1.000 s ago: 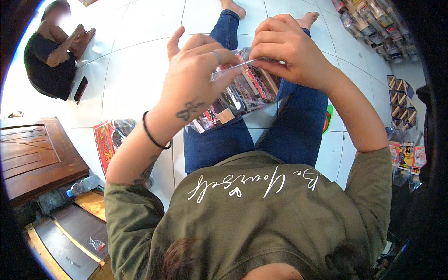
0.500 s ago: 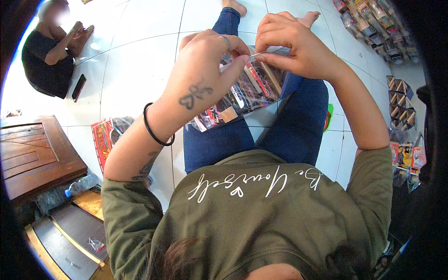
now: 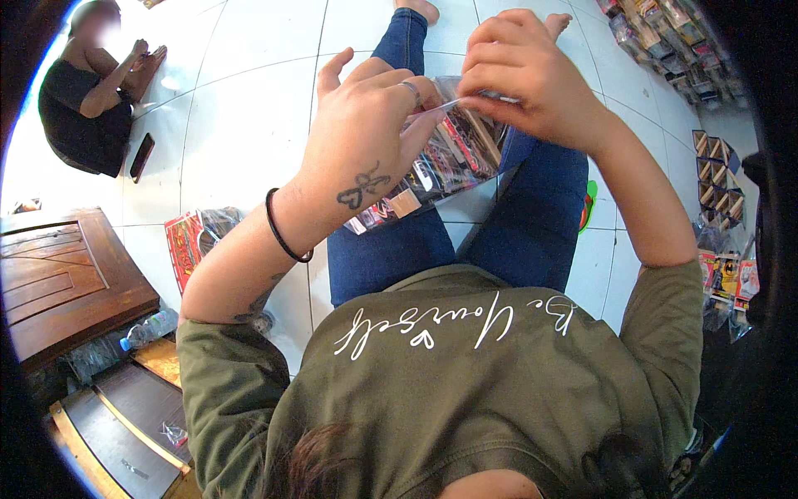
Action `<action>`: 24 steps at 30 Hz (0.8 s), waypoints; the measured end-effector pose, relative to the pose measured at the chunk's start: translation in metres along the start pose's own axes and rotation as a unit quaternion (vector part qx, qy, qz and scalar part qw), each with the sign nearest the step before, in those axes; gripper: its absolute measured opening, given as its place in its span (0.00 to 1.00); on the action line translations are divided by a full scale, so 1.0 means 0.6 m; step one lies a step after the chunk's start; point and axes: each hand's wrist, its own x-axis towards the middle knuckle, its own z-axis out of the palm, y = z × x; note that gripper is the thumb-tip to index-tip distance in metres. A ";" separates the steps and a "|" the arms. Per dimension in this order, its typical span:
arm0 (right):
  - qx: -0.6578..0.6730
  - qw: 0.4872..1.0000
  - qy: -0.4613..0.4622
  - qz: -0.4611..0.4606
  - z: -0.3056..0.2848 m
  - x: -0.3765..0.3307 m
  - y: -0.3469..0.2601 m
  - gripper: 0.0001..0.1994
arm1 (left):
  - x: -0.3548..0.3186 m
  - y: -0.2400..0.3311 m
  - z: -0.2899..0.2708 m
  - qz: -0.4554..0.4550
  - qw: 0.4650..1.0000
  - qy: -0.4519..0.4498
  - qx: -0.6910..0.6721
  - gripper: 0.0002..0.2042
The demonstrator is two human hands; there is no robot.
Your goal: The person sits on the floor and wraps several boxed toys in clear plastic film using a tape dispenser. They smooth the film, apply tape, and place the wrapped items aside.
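I have the left hand point(image 3: 366, 121) and right hand point(image 3: 528, 79) both pinching the upper edge of a clear plastic bag point(image 3: 440, 165), neither nearer. It lies below the grip over blue jeans point(image 3: 391, 258), long axis slanting up rightward, glossy film around flat, printed packets point(image 3: 460, 141).

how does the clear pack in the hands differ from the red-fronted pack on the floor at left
The clear pack is pinched near its upper edge by the left hand and right hand; the red-fronted pack sits on the floor, in neither hand. The clear pack shows mixed black, red, white and tan; the red-fronted pack has one mostly red side. Both look shiny.
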 end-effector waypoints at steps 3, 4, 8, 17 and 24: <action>0.014 0.994 -0.074 0.076 -0.049 0.003 0.002 0.06 | -0.004 0.002 -0.002 0.007 1.000 0.013 0.009 0.06; 0.007 0.993 -0.075 0.091 -0.062 0.007 -0.002 0.06 | -0.004 0.001 0.000 0.008 1.000 0.018 0.006 0.05; -0.025 0.992 -0.035 0.122 -0.066 0.020 -0.034 0.07 | -0.008 -0.003 0.008 0.026 0.999 0.042 0.005 0.05; 0.044 0.997 -0.016 0.066 0.015 0.002 -0.014 0.07 | -0.048 -0.009 -0.077 -0.059 0.997 -0.041 0.038 0.07; 0.042 0.995 -0.030 0.082 0.009 0.014 -0.021 0.06 | -0.006 -0.002 -0.017 -0.019 0.997 0.036 -0.071 0.08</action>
